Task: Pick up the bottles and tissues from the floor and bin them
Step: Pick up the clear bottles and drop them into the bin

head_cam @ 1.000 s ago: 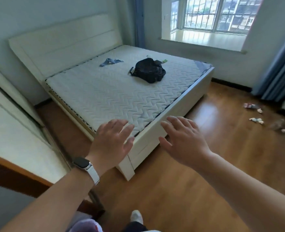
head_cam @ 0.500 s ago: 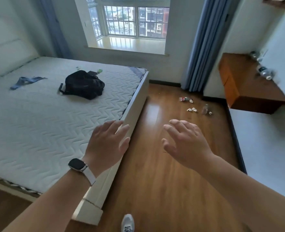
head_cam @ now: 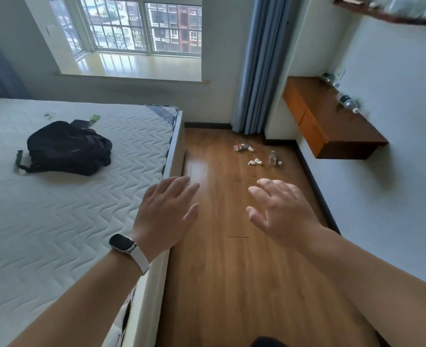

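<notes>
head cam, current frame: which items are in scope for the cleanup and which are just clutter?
In scope, on the floor near the curtain: upright clear bottle; lying red-labelled bottle; crumpled tissues. Left hand and right hand are open and empty.

Just lying about: black backpack on the mattress; bottle on the wall desk, not on the floor.

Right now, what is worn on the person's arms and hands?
No sleeves or gloves show on either arm. Behind the left hand sits a smartwatch with a dark rectangular face and white strap. The right hand wears nothing.
</notes>
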`<state>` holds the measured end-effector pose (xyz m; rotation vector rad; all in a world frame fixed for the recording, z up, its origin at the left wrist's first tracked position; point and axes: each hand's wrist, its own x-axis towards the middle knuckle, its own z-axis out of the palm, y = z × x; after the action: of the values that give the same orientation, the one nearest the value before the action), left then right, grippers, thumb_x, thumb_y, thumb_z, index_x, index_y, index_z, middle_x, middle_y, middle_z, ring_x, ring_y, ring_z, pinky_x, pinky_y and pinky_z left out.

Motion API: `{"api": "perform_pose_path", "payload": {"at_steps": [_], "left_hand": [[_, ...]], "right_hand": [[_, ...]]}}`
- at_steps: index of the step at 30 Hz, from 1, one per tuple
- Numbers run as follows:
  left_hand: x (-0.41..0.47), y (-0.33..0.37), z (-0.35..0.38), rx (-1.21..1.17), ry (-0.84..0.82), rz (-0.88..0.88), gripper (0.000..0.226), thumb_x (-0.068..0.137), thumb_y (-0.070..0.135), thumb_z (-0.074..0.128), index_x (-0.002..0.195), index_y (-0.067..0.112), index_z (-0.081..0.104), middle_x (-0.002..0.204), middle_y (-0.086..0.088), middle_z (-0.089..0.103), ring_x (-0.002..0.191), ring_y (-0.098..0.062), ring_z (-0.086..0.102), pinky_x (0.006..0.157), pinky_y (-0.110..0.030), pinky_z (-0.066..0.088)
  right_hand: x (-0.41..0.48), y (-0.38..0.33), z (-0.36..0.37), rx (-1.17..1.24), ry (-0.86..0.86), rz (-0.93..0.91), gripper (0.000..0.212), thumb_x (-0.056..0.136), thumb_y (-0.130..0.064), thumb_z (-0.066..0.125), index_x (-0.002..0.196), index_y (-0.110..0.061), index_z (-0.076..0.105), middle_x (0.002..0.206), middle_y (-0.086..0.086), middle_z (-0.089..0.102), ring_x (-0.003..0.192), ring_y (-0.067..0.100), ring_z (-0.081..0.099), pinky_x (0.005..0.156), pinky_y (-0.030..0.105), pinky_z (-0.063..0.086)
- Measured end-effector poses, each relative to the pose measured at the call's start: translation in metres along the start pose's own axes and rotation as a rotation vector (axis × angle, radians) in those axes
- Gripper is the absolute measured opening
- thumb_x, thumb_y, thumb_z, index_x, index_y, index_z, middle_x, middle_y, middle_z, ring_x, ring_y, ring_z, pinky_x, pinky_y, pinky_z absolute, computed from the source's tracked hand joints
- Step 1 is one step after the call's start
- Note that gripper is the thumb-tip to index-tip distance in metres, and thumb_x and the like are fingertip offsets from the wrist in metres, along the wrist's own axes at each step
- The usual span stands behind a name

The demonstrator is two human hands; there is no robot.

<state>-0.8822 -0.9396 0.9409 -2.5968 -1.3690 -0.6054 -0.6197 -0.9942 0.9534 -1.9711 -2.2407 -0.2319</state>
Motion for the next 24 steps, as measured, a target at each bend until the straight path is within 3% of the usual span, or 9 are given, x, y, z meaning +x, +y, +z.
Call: {"api": "perform_pose_path", "payload": {"at_steps": [13, 24], "left_hand": [[0.114, -0.045, 0.062, -0.011, -0.068, 0.056, 0.045, 0.088, 0.042, 0.048, 0.127, 0.021, 0.058, 0.129, -0.003, 0.059, 0.120, -0.025, 0.051, 0.096, -0.043, 0.041], [0.299, -0.043, 0.136, 0.024, -0.130, 0.122, 0.044, 0.088, 0.042, 0.049, 0.126, 0.021, 0.058, 0.130, -0.003, 0.059, 0.121, -0.026, 0.052, 0.096, -0.045, 0.042]], "right_hand": [[0.112, 0.056, 0.052, 0.036, -0.062, 0.119, 0.051, 0.090, -0.050, 0.036, 0.126, -0.020, 0.056, 0.133, 0.005, 0.053, 0.120, 0.024, 0.050, 0.100, 0.042, 0.037], [0.240, 0.192, 0.086, 0.074, -0.018, 0.184, 0.051, 0.087, -0.049, 0.037, 0.118, -0.016, 0.060, 0.123, 0.008, 0.058, 0.110, 0.028, 0.055, 0.092, 0.043, 0.043]]}}
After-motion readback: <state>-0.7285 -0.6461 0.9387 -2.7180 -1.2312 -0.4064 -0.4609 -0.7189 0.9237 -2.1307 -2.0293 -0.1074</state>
